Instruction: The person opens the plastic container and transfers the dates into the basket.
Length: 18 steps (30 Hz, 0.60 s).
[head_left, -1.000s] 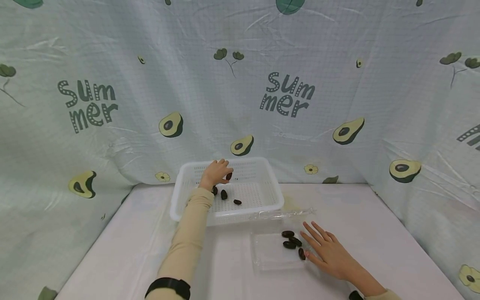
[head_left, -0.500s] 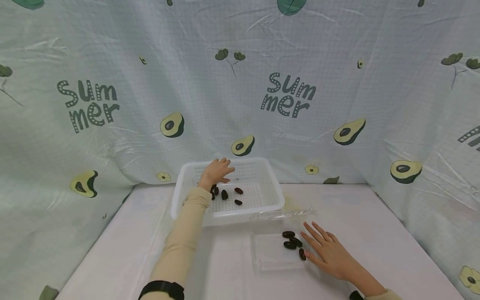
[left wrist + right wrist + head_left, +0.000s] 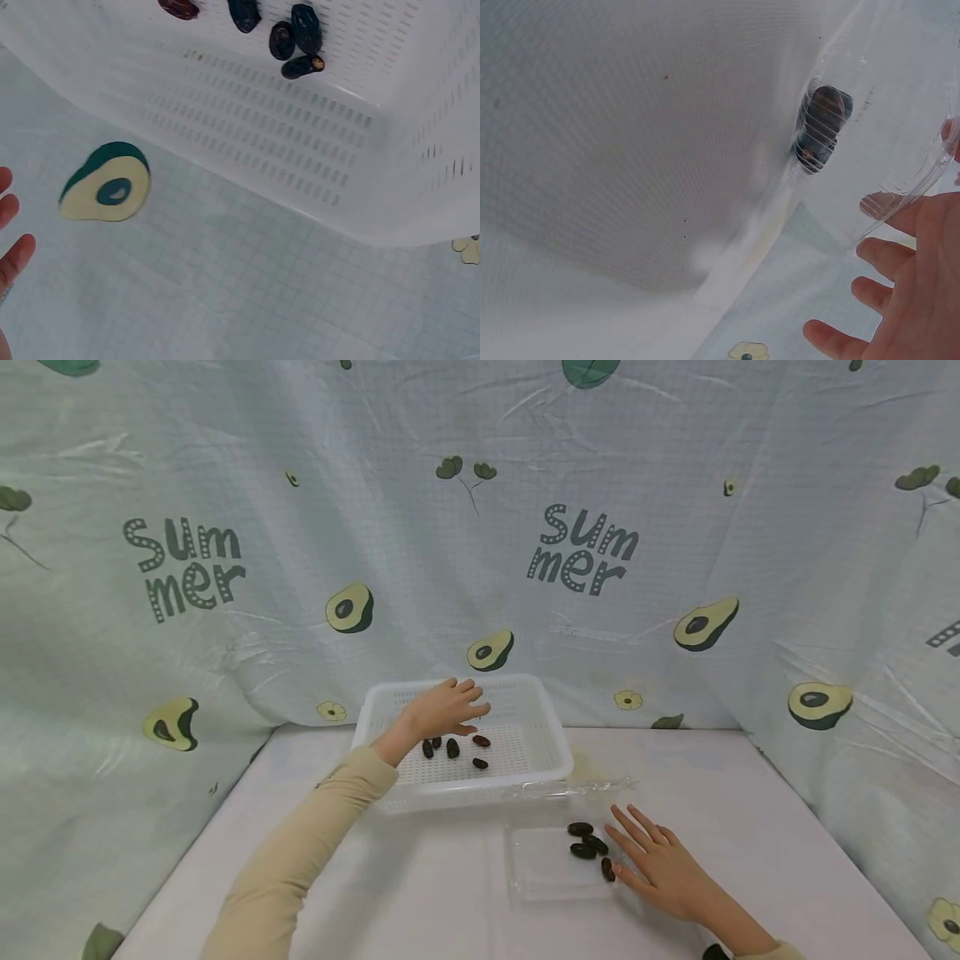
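Observation:
Over the white perforated basket (image 3: 480, 783), my left hand (image 3: 446, 708) hovers with fingers spread and nothing in its grasp. Several dark wrinkled dates (image 3: 453, 748) lie scattered on the basket floor; a redder date (image 3: 482, 741) is just under my thumb. In the left wrist view, a cluster of dates (image 3: 306, 30) lies by the basket wall, and my fingertips (image 3: 19, 255) show at the left edge. My right hand (image 3: 663, 868), fingers extended, touches the right side of a clear plastic box (image 3: 536, 881) that holds several dark dates (image 3: 582, 851).
The box's clear hinged lid (image 3: 570, 788) stands up along its far side, close to the basket's front. Behind the white table (image 3: 435, 893) hangs a printed curtain (image 3: 420, 543). A black object (image 3: 715, 952) shows at my right wrist.
A second ago my left hand held a date above the basket; it let go, and the date now lies inside. The left hand has since shifted slightly right. The right hand has stayed put.

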Motion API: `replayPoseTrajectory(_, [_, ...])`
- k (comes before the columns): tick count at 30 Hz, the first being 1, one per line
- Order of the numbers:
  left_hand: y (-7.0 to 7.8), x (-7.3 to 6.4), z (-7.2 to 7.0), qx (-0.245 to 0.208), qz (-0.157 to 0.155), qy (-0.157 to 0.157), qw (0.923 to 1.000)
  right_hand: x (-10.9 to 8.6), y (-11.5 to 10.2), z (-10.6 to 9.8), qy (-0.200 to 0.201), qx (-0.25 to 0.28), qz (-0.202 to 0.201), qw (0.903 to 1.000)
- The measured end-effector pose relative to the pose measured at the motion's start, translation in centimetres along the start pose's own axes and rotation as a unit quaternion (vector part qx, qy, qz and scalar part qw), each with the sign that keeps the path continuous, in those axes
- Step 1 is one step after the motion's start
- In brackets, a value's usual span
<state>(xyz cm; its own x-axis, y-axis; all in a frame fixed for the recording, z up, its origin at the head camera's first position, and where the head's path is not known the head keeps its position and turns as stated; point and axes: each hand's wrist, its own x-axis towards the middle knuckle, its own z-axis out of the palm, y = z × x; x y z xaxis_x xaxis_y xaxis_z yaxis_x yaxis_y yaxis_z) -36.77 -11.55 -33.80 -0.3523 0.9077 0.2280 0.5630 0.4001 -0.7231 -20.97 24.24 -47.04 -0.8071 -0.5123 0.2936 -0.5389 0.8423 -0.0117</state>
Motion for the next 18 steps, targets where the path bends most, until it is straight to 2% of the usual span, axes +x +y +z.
replayPoseTrajectory(5, [1.4, -0.5, -2.7, 0.022, 0.038, 0.049, 0.9978, 0.0, 0.0, -0.1, -0.002, 0.0, 0.004, 1.0])
replayPoseTrajectory(9, [2.8, -1.2, -4.2, 0.024, 0.051, 0.088, 0.9945, 0.0, 0.0, -0.2, -0.001, 0.001, 0.005, 1.0])
replayPoseTrajectory(15, [5.2, -2.3, -5.7, 0.026, 0.056, 0.154, 0.9861, -0.1, -0.2, -0.2, 0.008, 0.01, 0.003, 0.9999])
replayPoseTrajectory(18, [6.7, -2.6, -6.3, 0.012, 0.062, 0.181, 0.9815, -0.2, -0.2, -0.2, 0.011, 0.012, 0.002, 0.9999])
